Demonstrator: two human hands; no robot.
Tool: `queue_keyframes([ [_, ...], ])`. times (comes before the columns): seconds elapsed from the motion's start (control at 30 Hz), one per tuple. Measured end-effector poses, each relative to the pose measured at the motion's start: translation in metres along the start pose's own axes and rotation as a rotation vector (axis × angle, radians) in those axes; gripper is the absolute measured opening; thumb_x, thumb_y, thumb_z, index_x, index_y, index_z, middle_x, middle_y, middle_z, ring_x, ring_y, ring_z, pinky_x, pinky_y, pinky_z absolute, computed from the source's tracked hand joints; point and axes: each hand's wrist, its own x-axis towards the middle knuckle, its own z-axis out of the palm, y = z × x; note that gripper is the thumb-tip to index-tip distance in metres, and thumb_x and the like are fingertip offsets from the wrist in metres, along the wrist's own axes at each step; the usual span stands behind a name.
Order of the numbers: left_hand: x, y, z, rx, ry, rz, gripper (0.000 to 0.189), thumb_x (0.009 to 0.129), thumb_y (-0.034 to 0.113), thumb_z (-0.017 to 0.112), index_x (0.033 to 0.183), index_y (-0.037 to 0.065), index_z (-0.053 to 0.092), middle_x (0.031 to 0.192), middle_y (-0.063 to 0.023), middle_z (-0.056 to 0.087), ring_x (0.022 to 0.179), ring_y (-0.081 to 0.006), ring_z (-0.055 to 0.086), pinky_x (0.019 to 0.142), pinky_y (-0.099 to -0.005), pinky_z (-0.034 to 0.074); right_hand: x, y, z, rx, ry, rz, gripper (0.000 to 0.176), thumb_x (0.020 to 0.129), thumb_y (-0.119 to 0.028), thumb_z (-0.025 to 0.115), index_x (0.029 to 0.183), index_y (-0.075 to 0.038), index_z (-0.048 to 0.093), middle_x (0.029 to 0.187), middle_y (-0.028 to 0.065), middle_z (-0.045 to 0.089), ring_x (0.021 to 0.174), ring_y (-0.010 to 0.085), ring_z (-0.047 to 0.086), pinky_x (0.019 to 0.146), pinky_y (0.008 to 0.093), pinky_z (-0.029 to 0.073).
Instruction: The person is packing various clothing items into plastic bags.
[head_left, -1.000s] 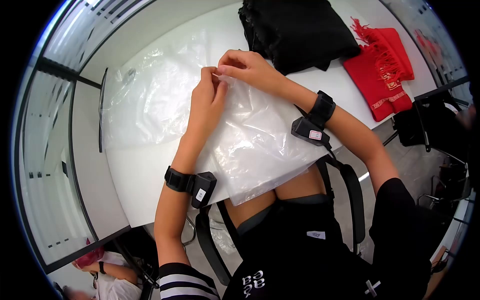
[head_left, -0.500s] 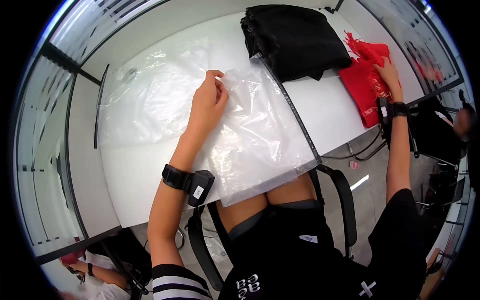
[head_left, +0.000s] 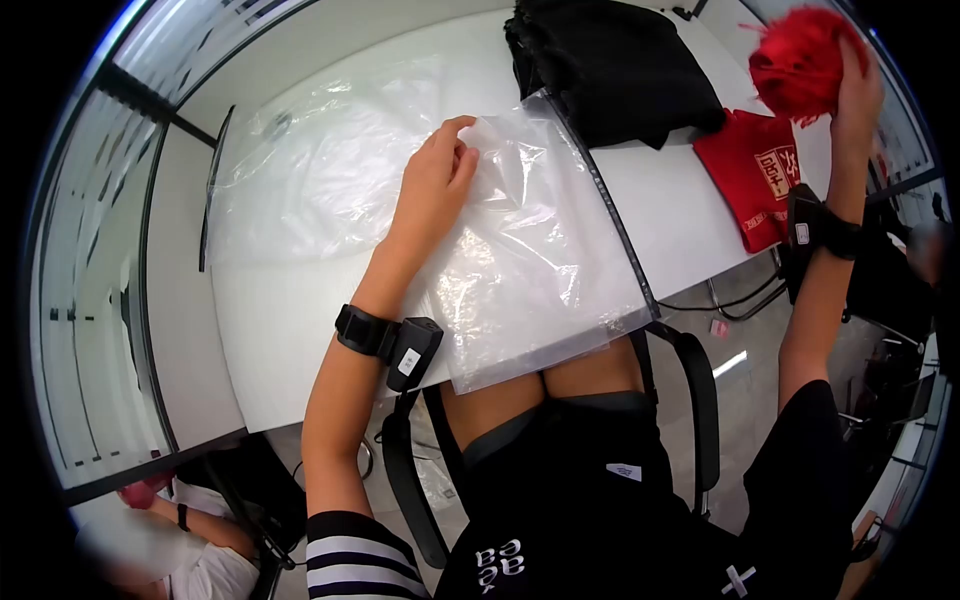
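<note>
My left hand (head_left: 436, 180) lies at the upper left corner of a clear plastic bag (head_left: 545, 250), its fingers curled on the bag's edge. This bag has a dark strip along its right side and hangs over the front of the table. My right hand (head_left: 858, 90) is raised at the far right, closed round a bunched-up red scarf (head_left: 795, 65) with fringe. Below it, a folded red cloth (head_left: 745, 175) with gold lettering lies on the table. A second clear plastic bag (head_left: 330, 165) lies flat to the left of my left hand.
A folded black cloth (head_left: 625, 75) is at the back of the white table (head_left: 290, 320). Partitions stand at the back and sides. Chair armrests (head_left: 690, 410) flank my legs. Another person (head_left: 205, 540) is at the lower left, holding something red.
My right hand has lifted the bunched red scarf up and away from the folded red cloth, whose gold lettering now shows. My left hand has stayed at the bag's corner.
</note>
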Motion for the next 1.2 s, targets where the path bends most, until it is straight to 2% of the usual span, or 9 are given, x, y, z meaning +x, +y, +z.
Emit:
queue_keyframes([
  [0.1, 0.000, -0.003, 0.001, 0.001, -0.010, -0.014, 0.032, 0.093, 0.012, 0.054, 0.124, 0.004, 0.053, 0.087, -0.0131, 0.059, 0.072, -0.0236, 0.056, 0.071, -0.0345, 0.047, -0.015, -0.093, 0.038, 0.497, -0.205, -0.335, 0.026, 0.096, -0.016, 0.057, 0.114, 0.002, 0.059, 0.102, 0.0077, 0.066, 0.092, 0.0135, 0.063, 0.080, 0.0251, 0.051],
  [0.17, 0.001, -0.003, 0.000, 0.016, -0.003, 0.009, 0.033, 0.093, 0.012, 0.054, 0.125, 0.005, 0.053, 0.088, -0.0128, 0.059, 0.073, -0.0237, 0.056, 0.071, -0.0350, 0.047, -0.045, -0.126, 0.049, 0.735, -0.490, -0.146, 0.023, 0.099, -0.015, 0.054, 0.114, 0.000, 0.060, 0.104, 0.0047, 0.065, 0.093, 0.0099, 0.062, 0.081, 0.0226, 0.051],
  [0.27, 0.002, -0.006, -0.001, 0.030, -0.019, 0.020, 0.034, 0.092, 0.011, 0.055, 0.125, 0.005, 0.052, 0.090, -0.0134, 0.060, 0.075, -0.0259, 0.058, 0.072, -0.0362, 0.047, -0.080, -0.131, 0.096, 0.742, -0.915, 0.053, 0.033, 0.098, -0.012, 0.053, 0.127, 0.002, 0.051, 0.107, 0.0087, 0.066, 0.094, 0.0113, 0.063, 0.084, 0.0232, 0.050],
  [0.37, -0.003, -0.045, 0.006, 0.165, 0.198, 0.630, 0.036, 0.089, 0.009, 0.055, 0.125, 0.003, 0.052, 0.103, -0.0188, 0.064, 0.093, -0.0365, 0.061, 0.082, -0.0442, 0.047, -0.129, -0.141, 0.136, 0.394, -1.084, -0.331, 0.025, 0.097, -0.025, 0.056, 0.110, -0.004, 0.060, 0.088, 0.0056, 0.063, 0.076, 0.0136, 0.063, 0.067, 0.0235, 0.050],
  [0.5, -0.007, -0.052, 0.003, 0.243, 0.218, 0.645, 0.035, 0.089, 0.009, 0.055, 0.124, 0.003, 0.053, 0.105, -0.0196, 0.063, 0.094, -0.0371, 0.061, 0.083, -0.0445, 0.047, -0.167, -0.163, 0.134, 0.428, -1.300, -0.278, 0.026, 0.093, -0.022, 0.057, 0.089, 0.003, 0.058, 0.069, 0.0157, 0.058, 0.059, 0.0238, 0.054, 0.059, 0.0330, 0.044],
  [0.63, -0.007, -0.053, 0.001, 0.275, 0.235, 0.613, 0.034, 0.089, 0.010, 0.055, 0.122, 0.003, 0.054, 0.107, -0.0205, 0.063, 0.096, -0.0376, 0.060, 0.085, -0.0449, 0.047, -0.171, -0.164, 0.122, 0.308, -2.098, -0.208, 0.027, 0.096, -0.025, 0.054, 0.099, 0.000, 0.062, 0.079, 0.0111, 0.065, 0.071, 0.0227, 0.064, 0.068, 0.0315, 0.050],
  [0.87, -0.005, -0.048, 0.002, 0.306, 0.248, 0.578, 0.032, 0.089, 0.010, 0.055, 0.120, 0.002, 0.056, 0.110, -0.0220, 0.063, 0.098, -0.0387, 0.059, 0.086, -0.0455, 0.046, -0.177, -0.120, 0.140, 0.149, -1.598, -0.163, 0.029, 0.090, -0.023, 0.063, 0.103, 0.003, 0.059, 0.089, 0.0183, 0.065, 0.081, 0.0281, 0.064, 0.074, 0.0325, 0.049],
  [0.93, 0.001, -0.034, -0.004, 0.141, 0.033, -0.009, 0.025, 0.090, 0.012, 0.053, 0.111, -0.001, 0.060, 0.107, -0.0238, 0.063, 0.094, -0.0396, 0.060, 0.083, -0.0435, 0.047, -0.183, -0.108, 0.153, 0.171, -1.369, -0.164, 0.028, 0.088, -0.019, 0.064, 0.099, 0.005, 0.054, 0.084, 0.0203, 0.063, 0.078, 0.0312, 0.063, 0.072, 0.0358, 0.049],
  [1.2, 0.007, -0.017, -0.007, -0.026, 0.076, -0.067, 0.021, 0.089, 0.014, 0.055, 0.098, -0.003, 0.062, 0.081, -0.0228, 0.063, 0.071, -0.0360, 0.061, 0.067, -0.0394, 0.047, -0.213, -0.082, 0.180, 0.292, -1.007, -0.327, 0.028, 0.082, -0.013, 0.065, 0.103, 0.004, 0.055, 0.097, 0.0221, 0.059, 0.086, 0.0355, 0.059, 0.077, 0.0399, 0.047],
])
